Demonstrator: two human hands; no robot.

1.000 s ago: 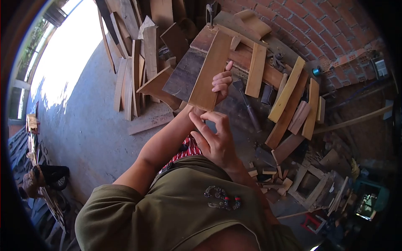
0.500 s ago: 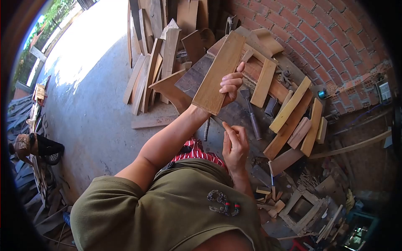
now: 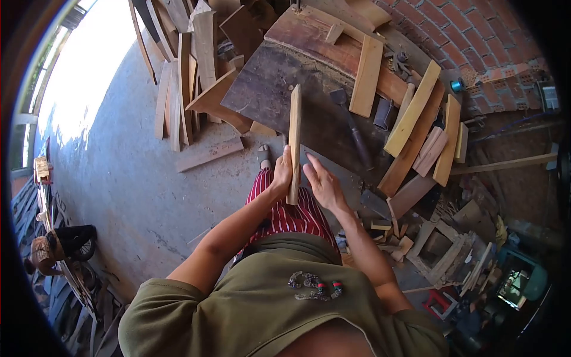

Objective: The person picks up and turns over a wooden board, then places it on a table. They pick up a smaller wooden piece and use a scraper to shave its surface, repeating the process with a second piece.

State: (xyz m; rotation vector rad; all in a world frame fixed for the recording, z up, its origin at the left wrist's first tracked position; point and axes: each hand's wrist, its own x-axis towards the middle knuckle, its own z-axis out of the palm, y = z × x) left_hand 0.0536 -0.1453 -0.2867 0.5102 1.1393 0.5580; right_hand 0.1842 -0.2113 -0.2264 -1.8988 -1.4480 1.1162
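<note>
A flat wooden board (image 3: 294,131) stands edge-on to me in front of my body. My left hand (image 3: 282,174) grips it near its lower end, thumb lying along the near side. To the right of the board, my right hand (image 3: 325,183) is held with fingers stretched out, a small gap from the wood. Beyond both hands is a dark worktable (image 3: 256,89). A tool with a broad flat blade and long handle (image 3: 360,143) lies on it, with a dark cylinder (image 3: 382,114) close by.
Several planks (image 3: 202,53) lean at the back left. A loose wood strip (image 3: 211,154) lies on the concrete floor. Cut boards (image 3: 413,113) are piled on the right, before a brick wall (image 3: 452,35). A wooden frame (image 3: 433,247) and offcuts lie lower right.
The board has come down and closer, turning from its broad face to its edge. My right hand has opened from a pinch. The view has shifted.
</note>
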